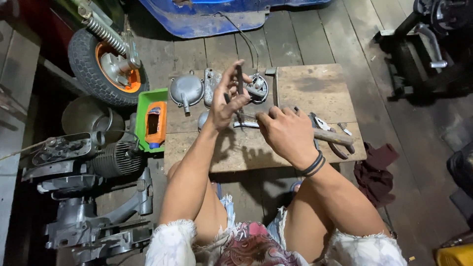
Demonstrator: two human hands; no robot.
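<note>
Down at the centre, the left hand [228, 98] pinches a thin dark metal rod [239, 79] upright. At four o'clock from it, the right hand [286, 132] curls around a small metal part [245, 124] over the rough wooden board [315, 91]; domed grey metal covers [186, 89] lie at nine o'clock.

The left hand [229, 98] is raised above the worktop [315, 88], holding a thin rod [239, 79] upright. Just right of it and nearer the person, the right hand [288, 133] rests on the worktop. Beyond the left hand lie a round metal cover [186, 90] and a small engine part [257, 87]. Right of the right hand lie pliers [335, 140]. Left of the left hand, off the worktop, sits a tray [150, 118] holding a bottle [155, 125]; farther left stands a wheel [106, 61], with an engine [98, 162] on the floor nearer the person.
</note>
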